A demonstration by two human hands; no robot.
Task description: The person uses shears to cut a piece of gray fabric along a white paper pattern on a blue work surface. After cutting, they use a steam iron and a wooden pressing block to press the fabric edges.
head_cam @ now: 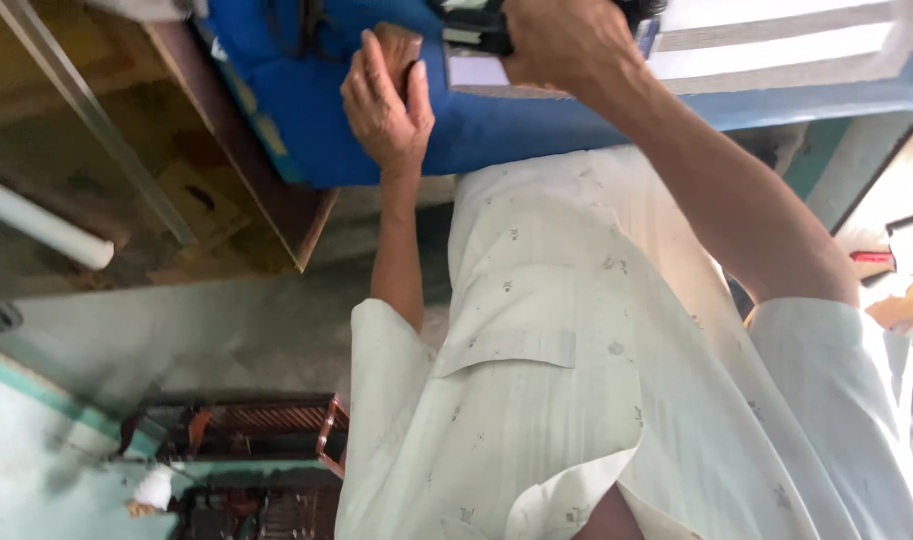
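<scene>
Left hand (385,100) presses flat on the blue fabric (317,90), right hand (562,40) clamped on a black tool (477,30). I'd keep that cloth taut.

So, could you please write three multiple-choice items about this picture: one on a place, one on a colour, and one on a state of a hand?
1. Where does the left hand rest?
A. on the blue cloth
B. on the grey floor
C. on the white pipe

2. What colour is the person's short-sleeved shirt?
A. dark red
B. pale off-white
C. black

3. How is the right hand at the top edge?
A. flat and spread open
B. hanging free at the side
C. closed around a dark object

Answers:
1 A, the fingers lie on the blue fabric over the wooden table.
2 B, the shirt is pale with small faint marks.
3 C, the fingers curl over something dark, which is mostly cut off.
</scene>
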